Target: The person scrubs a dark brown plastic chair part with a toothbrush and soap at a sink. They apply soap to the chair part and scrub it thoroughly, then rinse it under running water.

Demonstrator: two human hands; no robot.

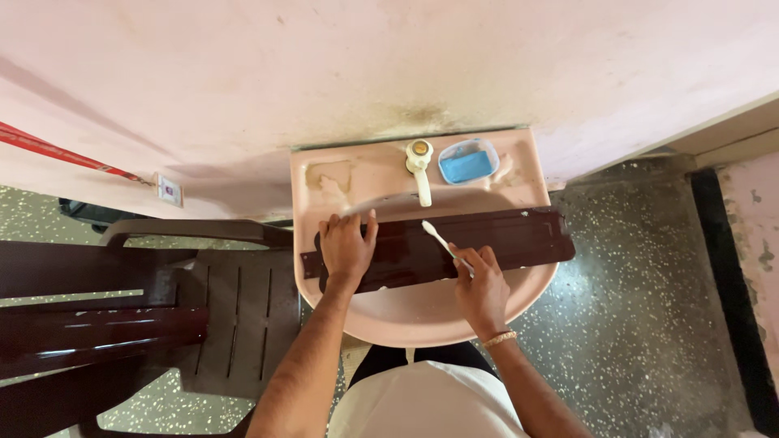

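A long dark brown blade-shaped panel (503, 237) lies across a pink washbasin (422, 320). My left hand (347, 247) presses flat on the panel's left part, fingers over its far edge. My right hand (480, 280) grips a white toothbrush (436, 237) whose head rests on the panel near its middle. A gold bracelet sits on my right wrist.
A white tap (419, 166) and a blue soap dish (468, 161) stand on the basin's back ledge against the pink wall. A dark brown plastic chair (235, 312) stands left of the basin, with more dark panels (89, 332) lying on it. Speckled floor lies to the right.
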